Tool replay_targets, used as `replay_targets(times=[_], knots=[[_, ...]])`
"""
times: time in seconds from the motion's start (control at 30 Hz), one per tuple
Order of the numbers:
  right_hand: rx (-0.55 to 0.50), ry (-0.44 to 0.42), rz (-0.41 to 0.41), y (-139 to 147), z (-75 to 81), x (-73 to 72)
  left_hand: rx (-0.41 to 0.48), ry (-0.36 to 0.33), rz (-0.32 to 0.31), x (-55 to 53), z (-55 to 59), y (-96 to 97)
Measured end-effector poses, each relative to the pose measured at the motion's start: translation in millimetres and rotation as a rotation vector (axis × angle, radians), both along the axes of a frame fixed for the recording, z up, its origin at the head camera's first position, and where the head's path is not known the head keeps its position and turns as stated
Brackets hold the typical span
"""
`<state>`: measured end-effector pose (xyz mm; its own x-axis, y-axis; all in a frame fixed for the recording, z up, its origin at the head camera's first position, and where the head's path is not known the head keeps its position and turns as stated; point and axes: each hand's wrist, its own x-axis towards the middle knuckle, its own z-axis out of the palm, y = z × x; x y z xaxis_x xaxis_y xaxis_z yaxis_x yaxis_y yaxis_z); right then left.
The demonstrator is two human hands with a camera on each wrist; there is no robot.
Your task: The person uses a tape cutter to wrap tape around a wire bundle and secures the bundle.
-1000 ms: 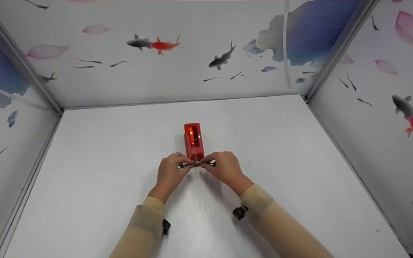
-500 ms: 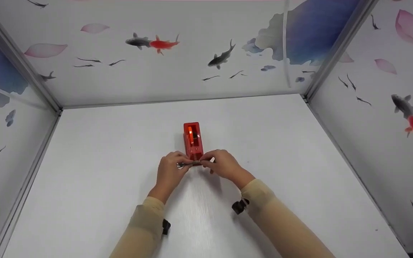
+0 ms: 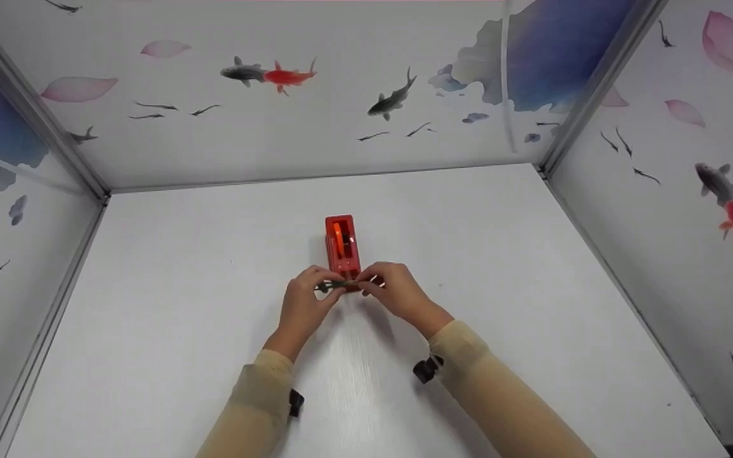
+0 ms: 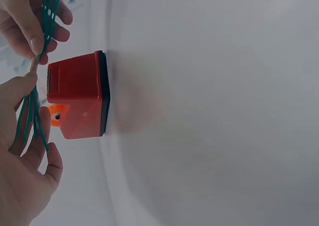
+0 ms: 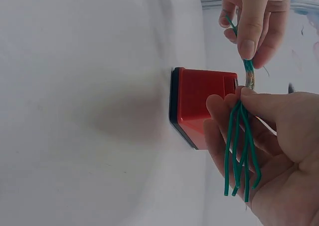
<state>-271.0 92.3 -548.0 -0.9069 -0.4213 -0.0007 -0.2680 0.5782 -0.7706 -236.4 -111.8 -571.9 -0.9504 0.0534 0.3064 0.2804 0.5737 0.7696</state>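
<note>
Both hands pinch one bundle of thin green wires (image 5: 241, 146) from opposite sides. Clear tape (image 5: 250, 79) wraps its middle, and the loose wire ends fan out past each hand. My left hand (image 3: 301, 304) grips the left part between thumb and fingers; my right hand (image 3: 403, 294) grips the right part close by, its fingertips at the taped middle in the right wrist view. Just beyond the hands stands a red tape dispenser (image 3: 343, 245) with an orange tape roll (image 3: 339, 238) in it. The hands partly hide its near end, where a serrated cutter (image 4: 48, 81) shows in the left wrist view.
The dispenser stands on a white table (image 3: 214, 267). White panels printed with fish and petals enclose it at the back (image 3: 315, 140), left and right. A dark camera (image 3: 428, 369) sits at the right wrist, another (image 3: 296, 402) at the left.
The bundle has risen slightly between the hands and looks turned, its green now showing. My right hand's fingers have shifted on their end. The dispenser stays in place.
</note>
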Motion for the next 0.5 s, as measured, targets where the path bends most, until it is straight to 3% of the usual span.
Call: replay_targets(times=[0.3, 0.5], knots=[[0.031, 0.129, -0.002, -0.3, -0.4, 0.9, 0.02, -0.068, -0.01, 1.1, 0.0, -2.5], [0.009, 0.173, 0.019, 0.1, -2.8, 2.5, -0.022, -0.032, 0.001, 1.0, -2.3, -3.3]])
